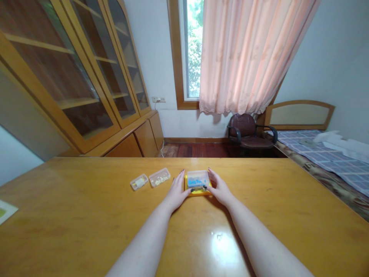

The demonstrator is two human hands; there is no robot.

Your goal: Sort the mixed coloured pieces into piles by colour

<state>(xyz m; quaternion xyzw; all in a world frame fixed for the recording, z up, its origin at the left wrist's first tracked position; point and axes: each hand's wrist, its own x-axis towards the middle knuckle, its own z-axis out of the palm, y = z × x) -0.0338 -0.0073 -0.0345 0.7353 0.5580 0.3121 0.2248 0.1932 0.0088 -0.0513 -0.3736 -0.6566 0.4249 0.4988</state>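
A clear plastic box [198, 176] with small blue pieces inside sits over a yellow base [201, 193], in front of me on the table. My left hand [177, 193] holds its left side, fingers along the edge and thumb at the near corner. From the other side my right hand [221, 189] grips it in the same way, its thumb on the near edge. Whether the box rests on the base or slightly above it, I cannot tell. Left of my hands lie an open-looking clear box [160, 177] with pale bits and a smaller clear box [139, 182] with yellow and white contents.
The wooden table [86, 219] spreads out around my arms. A white-edged card [6, 211] lies at its far left. Beyond stand a glass-door cabinet [115, 111], a brown armchair [249, 132] and a bed [331, 154] on the right.
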